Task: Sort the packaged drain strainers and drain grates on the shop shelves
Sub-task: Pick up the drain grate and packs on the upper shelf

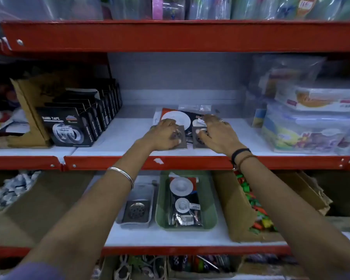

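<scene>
On the middle shelf [117, 136], nano tape boxes [69, 128] stand at the left. The left hand [164, 136] lies fingers-down on a square drain grate [181, 138], gripping its edge; beside it the right hand [216, 134] — fingers spread — presses a second grate [198, 141]. Packaged strainers [176, 118] lie just behind (partly covered). Below — a green tray [162, 209] of strainers.

Head view, close, facing shelves [190, 162], angled down
</scene>
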### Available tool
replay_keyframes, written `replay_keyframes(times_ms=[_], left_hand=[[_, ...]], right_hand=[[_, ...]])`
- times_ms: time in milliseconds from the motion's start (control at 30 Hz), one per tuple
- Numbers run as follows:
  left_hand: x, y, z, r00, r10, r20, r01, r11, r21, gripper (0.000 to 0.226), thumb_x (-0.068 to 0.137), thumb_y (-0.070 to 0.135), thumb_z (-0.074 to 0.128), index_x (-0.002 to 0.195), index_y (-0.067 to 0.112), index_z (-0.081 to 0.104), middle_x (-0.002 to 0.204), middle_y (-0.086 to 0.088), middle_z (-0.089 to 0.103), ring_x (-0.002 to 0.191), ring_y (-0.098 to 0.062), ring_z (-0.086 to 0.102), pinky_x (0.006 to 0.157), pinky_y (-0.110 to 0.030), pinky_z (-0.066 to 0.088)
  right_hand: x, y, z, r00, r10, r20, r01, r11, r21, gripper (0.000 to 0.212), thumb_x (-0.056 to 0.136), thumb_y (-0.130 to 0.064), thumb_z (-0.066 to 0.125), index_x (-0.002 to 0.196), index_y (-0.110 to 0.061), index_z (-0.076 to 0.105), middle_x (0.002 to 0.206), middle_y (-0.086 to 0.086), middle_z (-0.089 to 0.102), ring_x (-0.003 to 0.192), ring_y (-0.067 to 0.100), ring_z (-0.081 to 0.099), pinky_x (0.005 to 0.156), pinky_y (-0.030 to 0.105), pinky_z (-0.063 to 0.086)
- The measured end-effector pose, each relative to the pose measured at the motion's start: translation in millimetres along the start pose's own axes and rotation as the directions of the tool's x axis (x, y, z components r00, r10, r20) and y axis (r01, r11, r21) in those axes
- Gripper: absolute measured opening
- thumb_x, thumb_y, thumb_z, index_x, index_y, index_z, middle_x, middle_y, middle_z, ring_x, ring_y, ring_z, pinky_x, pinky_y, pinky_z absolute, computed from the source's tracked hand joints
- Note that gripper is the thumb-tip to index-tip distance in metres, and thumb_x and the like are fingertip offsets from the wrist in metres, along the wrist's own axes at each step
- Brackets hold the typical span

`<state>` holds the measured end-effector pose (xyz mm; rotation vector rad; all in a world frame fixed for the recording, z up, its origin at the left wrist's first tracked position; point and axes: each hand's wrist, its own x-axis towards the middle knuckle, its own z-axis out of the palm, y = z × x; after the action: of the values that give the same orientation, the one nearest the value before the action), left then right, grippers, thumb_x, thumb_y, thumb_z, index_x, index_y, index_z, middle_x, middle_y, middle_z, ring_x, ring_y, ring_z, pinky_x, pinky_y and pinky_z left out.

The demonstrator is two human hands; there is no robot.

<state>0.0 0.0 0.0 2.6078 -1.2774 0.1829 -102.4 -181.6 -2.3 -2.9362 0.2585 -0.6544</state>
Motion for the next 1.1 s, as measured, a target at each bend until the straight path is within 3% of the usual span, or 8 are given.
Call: replay_keyframes(times_ms=[133, 300, 400, 500, 733, 800, 933, 1100], left_hand=[[13, -29, 18, 0.955, -0.143, 0.262, 0.127, 0.989, 0.078, 0.089, 0.077, 0.056, 0.064, 0.148, 0.031, 0.016, 0.16, -0.001, 0.002, 0.147, -0.028, 0.0, 0.118, -0.055, 0.01], [20, -48, 20, 0.961, -0.088, 0.263, 0.069, 0.994, 0.081, 0.093, 0.075, 0.062, 0.063, 0.148, 0.03, 0.014, 0.158, 0.002, 0.009, 0.141, -0.029, 0.016, 0.115, -0.048, 0.021], [25, -53, 16, 0.985, -0.014, 0.172, -0.02, 0.98, 0.196, 0.087, 0.075, 0.066, 0.059, 0.145, 0.026, 0.025, 0.151, -0.004, 0.028, 0.131, -0.028, 0.034, 0.108, -0.043, 0.031], [32, -50, 18, 0.995, 0.046, 0.087, -0.071, 0.946, 0.316, 0.085, 0.071, 0.069, 0.06, 0.138, 0.023, 0.037, 0.137, -0.008, 0.046, 0.118, -0.028, 0.048, 0.099, -0.042, 0.038], [16, -111, -18, 0.999, -0.041, -0.017, 0.041, 0.999, -0.007, 0.091, 0.055, 0.055, 0.075, 0.132, 0.025, 0.035, 0.132, -0.002, 0.051, 0.119, -0.025, 0.048, 0.099, -0.038, 0.033], [5, -139, -28, 0.994, -0.096, 0.058, 0.102, 0.991, -0.092, 0.097, 0.053, 0.056, 0.074, 0.134, 0.025, 0.03, 0.131, -0.002, 0.05, 0.119, -0.024, 0.048, 0.102, -0.038, 0.038], [-11, -175, -31, 0.95, -0.167, 0.263, 0.191, 0.979, -0.068, 0.096, 0.05, 0.062, 0.069, 0.131, 0.042, 0.02, 0.132, 0.002, 0.048, 0.12, -0.026, 0.045, 0.104, -0.045, 0.039], [-15, -188, -18, 0.912, -0.167, 0.375, 0.222, 0.969, -0.11, 0.108, 0.061, 0.051, 0.077, 0.14, 0.044, 0.004, 0.143, 0.002, 0.04, 0.129, -0.026, 0.039, 0.108, -0.044, 0.036]], right_hand=[[20, 40, 11, 0.925, 0.018, 0.379, 0.02, 0.995, -0.096, 0.093, 0.078, -0.057, 0.062, 0.151, -0.019, 0.019, 0.162, 0.006, 0.014, 0.147, 0.026, 0.019, 0.118, 0.04, 0.022], [44, 62, 21, 0.803, -0.021, 0.596, -0.003, 0.999, 0.039, 0.107, 0.068, -0.056, 0.074, 0.151, -0.022, 0.016, 0.159, 0.003, 0.018, 0.144, 0.025, 0.022, 0.119, 0.04, 0.021], [49, 63, 22, 0.828, -0.055, 0.557, 0.046, 0.998, 0.032, 0.106, 0.062, -0.065, 0.073, 0.147, -0.023, 0.027, 0.148, 0.003, 0.035, 0.133, 0.026, 0.038, 0.111, 0.037, 0.034], [45, 61, 20, 0.867, -0.075, 0.492, 0.118, 0.991, -0.057, 0.096, 0.059, -0.069, 0.07, 0.139, -0.022, 0.042, 0.131, 0.004, 0.05, 0.115, 0.028, 0.052, 0.089, 0.03, 0.043], [49, 26, 5, 0.925, -0.039, 0.378, -0.008, 0.992, 0.123, 0.082, 0.07, -0.052, 0.075, 0.14, -0.023, 0.043, 0.149, 0.004, 0.038, 0.134, 0.027, 0.039, 0.11, 0.035, 0.034], [58, 10, 3, 0.936, -0.049, 0.348, -0.02, 0.981, 0.193, 0.081, 0.071, -0.047, 0.076, 0.141, -0.022, 0.042, 0.151, 0.005, 0.034, 0.139, 0.027, 0.033, 0.109, 0.031, 0.028], [84, -36, 12, 0.943, -0.106, 0.316, 0.016, 0.962, 0.274, 0.082, 0.067, -0.054, 0.076, 0.137, -0.022, 0.047, 0.134, 0.001, 0.047, 0.125, 0.024, 0.047, 0.101, 0.031, 0.036], [111, -95, 32, 0.919, -0.181, 0.351, 0.089, 0.961, 0.261, 0.08, 0.073, -0.045, 0.076, 0.141, -0.019, 0.043, 0.139, 0.003, 0.043, 0.127, 0.021, 0.043, 0.099, 0.023, 0.028]])
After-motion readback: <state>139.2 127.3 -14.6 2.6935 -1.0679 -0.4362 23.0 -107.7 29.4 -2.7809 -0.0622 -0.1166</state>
